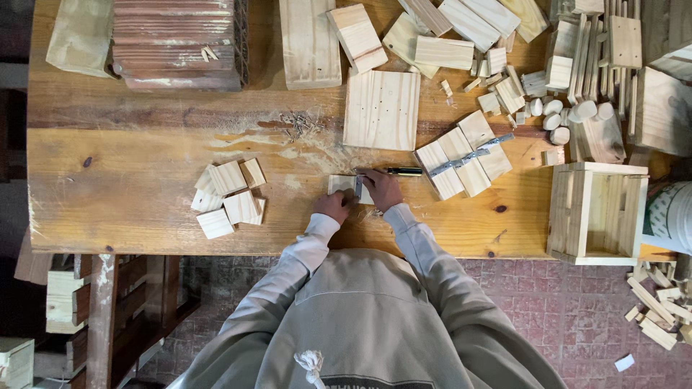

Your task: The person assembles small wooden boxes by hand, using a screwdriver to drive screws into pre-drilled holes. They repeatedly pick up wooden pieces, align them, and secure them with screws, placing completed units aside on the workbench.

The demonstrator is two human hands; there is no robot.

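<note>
A small pale wooden block [341, 183] lies on the workbench [130, 202] near its front edge, with a small grey metal piece [358, 188] against its right side. My left hand [333, 206] grips the block from below, fingers curled on its lower edge. My right hand [381, 189] sits just right of it, closed around a slim dark-handled tool [404, 171] that lies level, its tip pointing left over the block's top edge. What kind of tool it is I cannot tell.
Several small square wood pieces [227, 196] lie to the left, loose nails [301, 126] behind them. A square board [382, 109] lies ahead, blocks under a metal strip [468, 157] to the right, then a wooden crate [595, 212] and a white bucket [672, 216]. Reddish boards [176, 43] are stacked far left.
</note>
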